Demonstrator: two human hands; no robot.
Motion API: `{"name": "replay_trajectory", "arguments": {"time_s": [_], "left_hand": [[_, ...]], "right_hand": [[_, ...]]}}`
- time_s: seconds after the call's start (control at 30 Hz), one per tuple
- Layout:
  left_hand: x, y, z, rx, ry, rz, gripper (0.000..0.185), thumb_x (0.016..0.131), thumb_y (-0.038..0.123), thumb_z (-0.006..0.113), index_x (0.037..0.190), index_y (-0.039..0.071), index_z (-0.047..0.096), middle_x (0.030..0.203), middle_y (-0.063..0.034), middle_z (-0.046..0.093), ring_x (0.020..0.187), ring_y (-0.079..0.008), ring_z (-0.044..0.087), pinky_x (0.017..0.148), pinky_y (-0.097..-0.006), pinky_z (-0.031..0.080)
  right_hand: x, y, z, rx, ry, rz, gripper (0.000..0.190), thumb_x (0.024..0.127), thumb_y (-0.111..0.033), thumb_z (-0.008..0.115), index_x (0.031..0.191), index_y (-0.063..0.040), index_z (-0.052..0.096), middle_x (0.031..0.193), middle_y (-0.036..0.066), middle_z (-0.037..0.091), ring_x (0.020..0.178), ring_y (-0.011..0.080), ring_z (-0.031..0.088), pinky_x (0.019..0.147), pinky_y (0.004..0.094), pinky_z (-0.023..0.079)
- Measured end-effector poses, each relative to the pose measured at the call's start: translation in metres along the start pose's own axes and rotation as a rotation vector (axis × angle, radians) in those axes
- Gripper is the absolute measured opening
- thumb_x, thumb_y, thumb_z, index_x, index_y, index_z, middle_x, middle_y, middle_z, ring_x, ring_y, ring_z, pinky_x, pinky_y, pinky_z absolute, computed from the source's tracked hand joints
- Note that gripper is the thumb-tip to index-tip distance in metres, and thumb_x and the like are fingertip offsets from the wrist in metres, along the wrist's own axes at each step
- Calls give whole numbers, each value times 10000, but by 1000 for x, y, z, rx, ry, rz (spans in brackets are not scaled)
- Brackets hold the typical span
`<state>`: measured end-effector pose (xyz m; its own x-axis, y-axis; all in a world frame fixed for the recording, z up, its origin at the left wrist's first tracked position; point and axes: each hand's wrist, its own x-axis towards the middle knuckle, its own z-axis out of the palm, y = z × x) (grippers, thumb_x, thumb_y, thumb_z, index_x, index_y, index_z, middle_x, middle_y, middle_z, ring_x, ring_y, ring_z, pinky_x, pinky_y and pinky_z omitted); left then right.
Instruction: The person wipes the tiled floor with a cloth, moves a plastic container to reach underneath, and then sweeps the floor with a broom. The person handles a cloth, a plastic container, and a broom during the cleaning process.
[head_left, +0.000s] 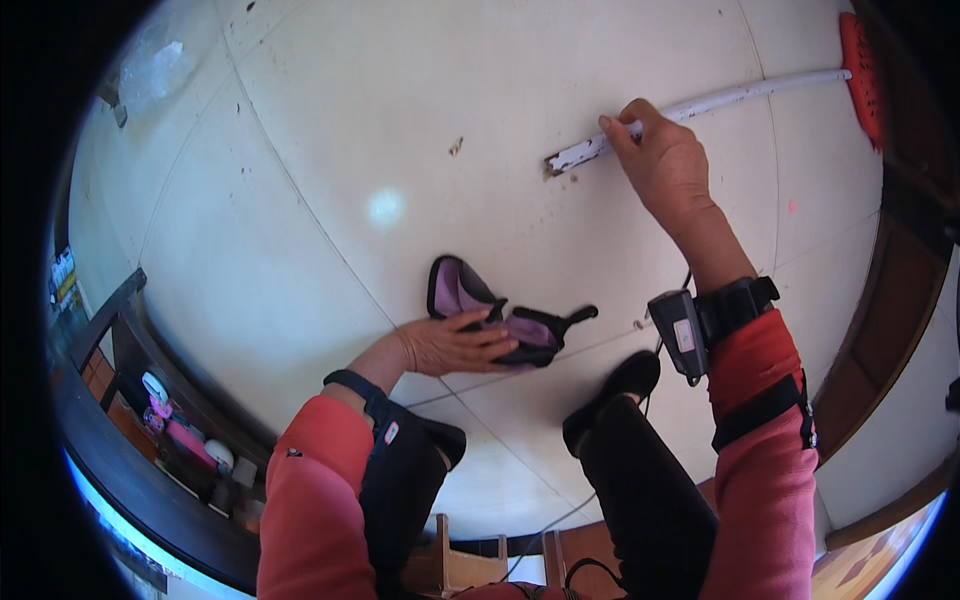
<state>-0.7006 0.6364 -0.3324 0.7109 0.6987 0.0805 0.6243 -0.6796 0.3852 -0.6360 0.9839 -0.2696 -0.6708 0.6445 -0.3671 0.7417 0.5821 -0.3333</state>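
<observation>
My left hand (459, 345) lies across a black item with purple lining (532, 331), which looks like a shoe or sandal. Its fingers reach over the middle, and the thumb is hidden, so the grip is unclear. A black tab sticks out at the item's right end. Higher up, my right hand (660, 154) pinches a white pole (720, 100) between thumb and fingers near its lower left end. The pole's coating is chipped, with a brown broken tip. At its far end sits a red plastic head (862, 82) with dark spots or holes.
Pale floor tiles (322, 135) bear crumbs and a small brown scrap (456, 145). Dark wooden furniture (180, 375) curves along the left, with pink and white items (187, 442) inside. A clear plastic bag (154, 71) lies at upper left. A thin cable (551, 529) runs beside my feet.
</observation>
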Motion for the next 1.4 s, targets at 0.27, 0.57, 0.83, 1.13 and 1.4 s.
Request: {"name": "replay_trajectory", "arguments": {"time_s": [0.27, 0.57, 0.83, 1.13, 1.4], "left_hand": [[28, 31, -29, -178, -17, -467, 399, 801, 141, 567, 1176, 275, 574, 1323, -11, 488, 1289, -206, 383, 1054, -429, 292], [3, 85, -157, -477, 125, -1159, 425, 730, 3, 579, 1126, 154, 623, 1152, -93, 549, 1094, -307, 509, 903, -418, 395], [-86, 260, -282, -562, -34, -1603, 404, 809, 22, 577, 1205, 102, 576, 1135, -158, 535, 1096, -377, 503, 924, -460, 411], [-118, 448, -426, -927, -295, -2003, 271, 813, 111, 582, 1060, 3, 600, 972, -239, 552, 971, -414, 553, 862, -468, 444], [-98, 403, -449, -1189, -160, -2137, 163, 844, -19, 579, 1000, -54, 608, 903, -130, 644, 748, -212, 662, 621, -346, 594]], "right_hand": [[-57, 26, -27, 127, 137, 276, 249, 826, -333, 683, 929, -107, 665, 730, 103, 682, 700, 303, 660, 693, 387, 525], [-190, 105, -169, 709, 317, 831, 528, 816, -35, 561, 1274, -89, 305, 773, 127, 551, 579, 163, 592, 399, 283, 432], [-310, 165, -303, 639, 252, 897, 334, 877, -160, 602, 1178, -27, 539, 610, -12, 434, 445, 74, 417, 353, 249, 342], [-603, 46, -464, 1023, 9, 778, 382, 912, -324, 623, 1168, -56, 530, 731, -22, 529, 559, 69, 522, 504, 215, 440], [-610, 51, -480, 2080, 231, 1235, 313, 948, -121, 538, 1230, 4, 486, 683, -1, 481, 518, 54, 371, 420, 182, 342]]}}
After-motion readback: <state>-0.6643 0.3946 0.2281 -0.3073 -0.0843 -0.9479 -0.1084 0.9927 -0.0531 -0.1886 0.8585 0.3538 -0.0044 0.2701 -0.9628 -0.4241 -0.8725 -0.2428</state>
